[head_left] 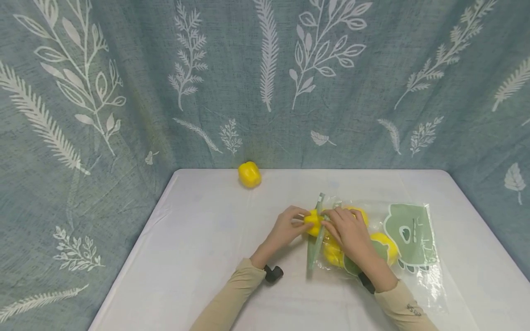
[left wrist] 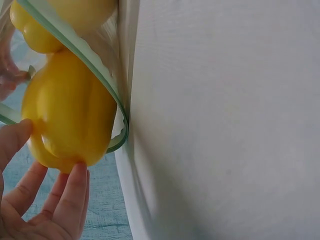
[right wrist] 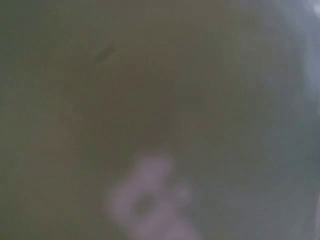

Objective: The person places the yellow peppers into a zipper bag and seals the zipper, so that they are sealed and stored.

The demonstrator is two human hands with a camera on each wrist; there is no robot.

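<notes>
A yellow bell pepper [head_left: 312,223] lies partly inside the mouth of a clear plastic bag [head_left: 407,230] with a green printed pattern. My left hand [head_left: 285,225] holds the pepper's outer end, thumb on one side and fingertips under the other, as the left wrist view shows on the pepper [left wrist: 70,110]. My right hand [head_left: 349,232] pinches the bag's green-edged opening [left wrist: 87,57]. Several more yellow peppers [head_left: 385,246] sit inside the bag, partly covered by the right hand and the print. The right wrist view is a blur of green and pale shapes.
Another yellow bell pepper [head_left: 250,174] stands by the far edge of the white-covered table [head_left: 198,230]. A green leaf-patterned curtain [head_left: 232,92] hangs behind and at both sides. Black wrist devices [head_left: 273,274] show under the cuffs.
</notes>
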